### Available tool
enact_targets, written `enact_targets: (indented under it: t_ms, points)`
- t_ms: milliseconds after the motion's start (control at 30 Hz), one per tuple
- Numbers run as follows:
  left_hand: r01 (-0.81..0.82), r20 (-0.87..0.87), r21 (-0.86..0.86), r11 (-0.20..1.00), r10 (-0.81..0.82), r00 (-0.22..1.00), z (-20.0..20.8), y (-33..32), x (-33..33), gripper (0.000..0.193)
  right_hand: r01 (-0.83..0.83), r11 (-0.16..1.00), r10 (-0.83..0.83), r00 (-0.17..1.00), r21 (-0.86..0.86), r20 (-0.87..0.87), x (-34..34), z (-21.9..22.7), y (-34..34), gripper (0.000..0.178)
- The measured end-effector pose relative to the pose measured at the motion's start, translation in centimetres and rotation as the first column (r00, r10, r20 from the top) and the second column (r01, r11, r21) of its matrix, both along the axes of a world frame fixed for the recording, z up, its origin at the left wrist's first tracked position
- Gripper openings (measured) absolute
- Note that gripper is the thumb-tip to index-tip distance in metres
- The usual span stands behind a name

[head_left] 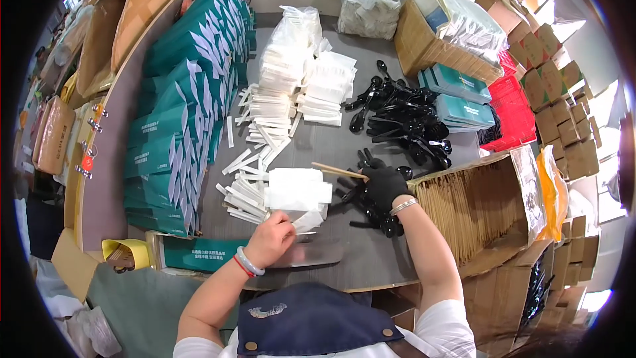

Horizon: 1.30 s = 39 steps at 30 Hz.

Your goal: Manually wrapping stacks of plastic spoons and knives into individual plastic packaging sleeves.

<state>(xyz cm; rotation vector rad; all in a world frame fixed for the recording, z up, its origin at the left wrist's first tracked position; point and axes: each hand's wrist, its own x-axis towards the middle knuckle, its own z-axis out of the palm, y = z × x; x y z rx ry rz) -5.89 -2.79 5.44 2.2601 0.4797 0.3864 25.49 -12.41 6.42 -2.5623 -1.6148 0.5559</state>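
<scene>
My bare left hand is closed at the near edge of a stack of white paper packets, its fingertips pinching a small white packet. Inside a black glove, my right hand grips a thin wooden stick that points left over the white stack; whether it is one stick or two, I cannot tell. Under and around the glove lie black plastic spoons, and the hand hides some of them. Narrow white paper sleeves are strewn left of the stack.
Green printed pouches stand in rows along the left wall. Farther back are bundled white packets and a heap of black spoons. At right sit green boxes, a red crate and a carton of wooden sticks.
</scene>
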Motion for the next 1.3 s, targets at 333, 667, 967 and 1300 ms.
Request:
enact_targets:
  t_ms: [333,667,967,1300]
  points:
    - [0.081,-0.063,0.252,0.964,-0.067,0.996,-0.9,-3.5,-1.7,0.01,-0.114,0.983,0.112,0.993,0.146,0.021,-2.5,0.9,-1.3,0.019]
    - [0.104,-0.139,0.427,0.898,-0.049,0.989,-1.5,-6.4,-4.7,0.032,-0.333,0.933,0.29,0.919,0.134,0.266,-0.9,-2.0,-1.9,0.009]
    - [0.138,-0.216,0.453,0.88,-0.042,0.976,-1.2,-6.6,-7.0,0.049,-0.364,0.871,0.233,0.897,0.33,0.376,-1.8,-0.9,-1.6,0.008]
    - [0.141,-0.217,0.462,0.876,-0.042,0.975,-1.5,-6.6,-7.3,0.052,-0.216,0.907,0.098,0.943,0.362,0.32,-2.2,-0.5,-2.6,0.007]
